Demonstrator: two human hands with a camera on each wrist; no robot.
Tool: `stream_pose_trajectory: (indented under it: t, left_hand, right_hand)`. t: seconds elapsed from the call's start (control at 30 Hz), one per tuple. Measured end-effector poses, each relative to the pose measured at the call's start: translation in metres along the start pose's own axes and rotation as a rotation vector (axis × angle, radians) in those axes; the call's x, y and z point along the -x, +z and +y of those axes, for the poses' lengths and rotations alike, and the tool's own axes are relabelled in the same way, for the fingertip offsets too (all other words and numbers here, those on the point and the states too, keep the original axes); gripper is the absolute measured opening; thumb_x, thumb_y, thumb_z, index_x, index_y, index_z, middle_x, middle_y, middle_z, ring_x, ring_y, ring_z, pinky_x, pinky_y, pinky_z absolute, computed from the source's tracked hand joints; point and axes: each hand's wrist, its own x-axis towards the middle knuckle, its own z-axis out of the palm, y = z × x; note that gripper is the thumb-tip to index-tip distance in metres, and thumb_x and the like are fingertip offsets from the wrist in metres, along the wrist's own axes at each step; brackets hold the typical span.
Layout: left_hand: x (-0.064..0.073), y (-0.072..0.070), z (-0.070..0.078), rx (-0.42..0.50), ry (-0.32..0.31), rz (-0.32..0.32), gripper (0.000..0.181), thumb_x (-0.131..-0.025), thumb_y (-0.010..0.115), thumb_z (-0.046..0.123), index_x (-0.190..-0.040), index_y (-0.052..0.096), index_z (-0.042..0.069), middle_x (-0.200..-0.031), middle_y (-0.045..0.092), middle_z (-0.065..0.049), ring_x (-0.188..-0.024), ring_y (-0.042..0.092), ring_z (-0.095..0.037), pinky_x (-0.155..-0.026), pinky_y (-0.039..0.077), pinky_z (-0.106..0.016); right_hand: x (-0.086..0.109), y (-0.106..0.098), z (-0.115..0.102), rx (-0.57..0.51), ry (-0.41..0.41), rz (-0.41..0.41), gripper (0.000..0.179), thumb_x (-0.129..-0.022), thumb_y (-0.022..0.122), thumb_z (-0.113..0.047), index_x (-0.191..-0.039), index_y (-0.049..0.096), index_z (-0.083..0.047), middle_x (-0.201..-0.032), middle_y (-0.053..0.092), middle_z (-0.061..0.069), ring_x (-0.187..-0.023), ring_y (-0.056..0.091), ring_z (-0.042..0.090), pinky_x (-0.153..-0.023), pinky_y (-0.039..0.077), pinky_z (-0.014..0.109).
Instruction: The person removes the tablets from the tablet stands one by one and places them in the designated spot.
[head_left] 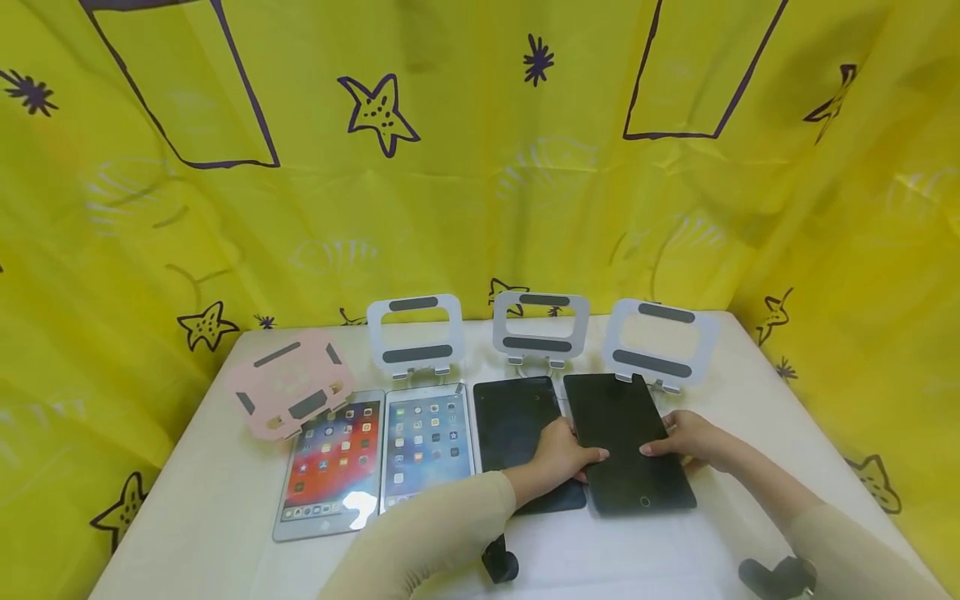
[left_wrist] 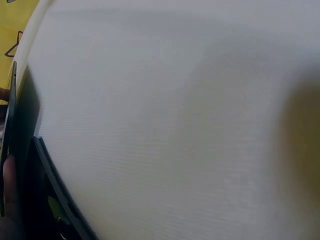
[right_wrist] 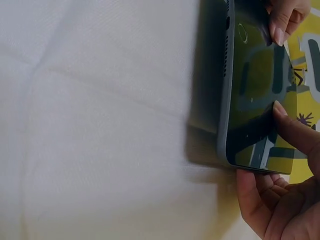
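Note:
A black-screened tablet [head_left: 626,442] with a round home button is held by both hands, in front of the rightmost white stand. My left hand [head_left: 558,454] grips its left edge, thumb on the screen. At the right edge my right hand [head_left: 693,437] pinches it, thumb on top and fingers underneath, as the right wrist view shows. There the tablet [right_wrist: 257,95] casts a shadow on the white cloth, its near end raised. Another dark tablet [head_left: 512,417] lies just left of it, partly covered by my left hand and sleeve.
Two lit tablets, one with a red wallpaper [head_left: 337,458] and one with a blue wallpaper [head_left: 429,433], lie to the left. A pink stand [head_left: 292,375] overlaps the red one. White stands [head_left: 416,354] [head_left: 540,343] [head_left: 652,364] line the back, before a yellow curtain [head_left: 465,208].

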Motion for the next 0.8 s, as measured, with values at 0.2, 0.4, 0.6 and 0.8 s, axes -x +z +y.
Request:
stream_pose_trajectory:
  t: [0.2, 0.4, 0.6, 0.8]
  left_hand:
    - [-0.003, -0.003, 0.004, -0.098, 0.003, -0.044, 0.04, -0.069, 0.084, 0.01, -0.089, 0.051, 0.002, -0.066, 0.053, -0.007, -0.039, 0.06, -0.019, -0.037, 0.046, -0.022]
    - [-0.004, -0.011, 0.008, -0.214, 0.011, -0.094, 0.043, -0.077, 0.077, 0.007, -0.106, 0.048, -0.004, -0.053, 0.055, -0.006, -0.034, 0.054, -0.013, -0.036, 0.045, -0.021]
    - [-0.003, -0.018, 0.008, -0.367, 0.046, -0.093, 0.039, -0.086, 0.069, 0.019, -0.114, 0.051, -0.002, -0.045, 0.053, 0.0, -0.032, 0.049, -0.009, -0.038, 0.042, -0.02]
    - [-0.002, -0.034, 0.009, -0.631, 0.23, -0.01, 0.032, -0.091, 0.061, 0.034, -0.109, 0.064, 0.008, -0.075, 0.067, -0.001, -0.056, 0.055, -0.008, -0.049, 0.041, -0.023]
  right_hand:
    - [-0.004, 0.004, 0.007, -0.054, -0.004, 0.013, 0.064, -0.076, 0.08, -0.024, -0.107, 0.039, 0.015, -0.089, 0.06, 0.019, -0.073, 0.063, 0.021, -0.064, 0.056, 0.041]
    - [-0.005, 0.005, 0.005, -0.011, 0.035, 0.062, 0.07, -0.072, 0.082, -0.027, -0.11, 0.04, 0.015, -0.09, 0.057, 0.02, -0.074, 0.06, 0.022, -0.064, 0.056, 0.038]
    - [0.003, 0.005, -0.004, 0.239, -0.024, 0.168, 0.069, -0.075, 0.079, -0.033, -0.109, 0.045, 0.015, -0.086, 0.058, 0.019, -0.069, 0.054, 0.022, -0.057, 0.051, 0.032]
    - [0.016, 0.009, -0.022, 0.403, -0.091, 0.323, 0.056, -0.084, 0.069, -0.037, -0.106, 0.052, 0.011, -0.08, 0.06, 0.015, -0.067, 0.052, 0.023, -0.053, 0.042, 0.032]
